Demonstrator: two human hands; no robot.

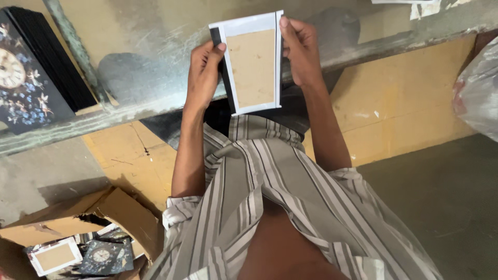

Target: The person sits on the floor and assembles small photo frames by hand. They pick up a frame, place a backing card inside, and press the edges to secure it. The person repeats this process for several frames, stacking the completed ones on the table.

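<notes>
Both hands clamp one board | left hand (203,72) left edge | right hand (300,52) right edge | board (252,65) between

Open cardboard box (122,218) of floral clock panels (101,255), black stack (49,57) upper left.

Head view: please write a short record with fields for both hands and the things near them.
left hand: grips the left edge of the white-bordered brown panel
right hand: grips the panel's right edge
workbench: under the panel
stack of dark clock panels: left on the bench
cardboard box: bottom left, holds more panels
</notes>
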